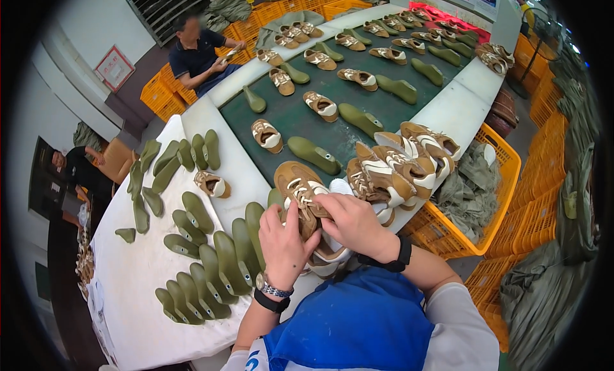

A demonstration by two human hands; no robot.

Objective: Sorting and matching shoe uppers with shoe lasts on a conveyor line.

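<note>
Close in front of me, both my hands are on a brown suede sneaker with cream stripes (296, 180), its toe pointing away. My left hand (281, 243) grips it around the lace area from the left, fingers bent. Against the other side of the lacing, my right hand (359, 222) presses with its fingertips. The lower part of the shoe is partly hidden behind my hands. Just right of my hands, several matching sneakers (385, 169) stand bunched together. To the left, olive-green shoe lasts (225, 259) line up beside my left hand.
A green conveyor belt (240, 125) carries sneakers and lasts. More lasts lie on the white-covered table (128, 307) at left. An orange crate (505, 198) with grey-green cloth stands right. A seated person (201, 57) works across the belt; another person (83, 173) is far left.
</note>
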